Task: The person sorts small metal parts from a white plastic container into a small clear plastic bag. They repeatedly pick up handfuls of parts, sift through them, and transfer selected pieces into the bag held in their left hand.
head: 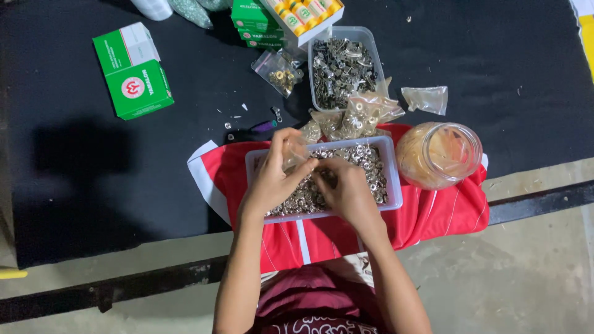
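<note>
Both hands work over a clear plastic tray (391, 179) full of small silver metal rings (371, 167). Left hand (275, 179) pinches a small clear plastic bag (294, 151) between thumb & fingers, bag mouth tilted up-right; right hand (346, 188) is curled narrow w/ fingertips meeting the left's at the bag, whether it holds a ring can't tell. Tray sits on a red cloth w/ white stripes (445, 213) at the near table edge, long axis running left-right.

Packages: green & white box (133, 71) lies far left on the black tabletop (80, 154), tilted, round red mark on its face. Stack of green boxes (253, 25) at top centre, w/ an open white box of yellow-orange tubes (306, 12) just beside. Second clear tub of grey metal parts (341, 68) stands behind the tray. Small bag of brass-coloured rings (281, 74) left of that tub; filled clear bags (359, 114) heaped between tub & tray; empty-looking bag (426, 99) to the right. Clear round jar (440, 154) w/ orange-tinted contents rests on the cloth, just right of the tray.
</note>
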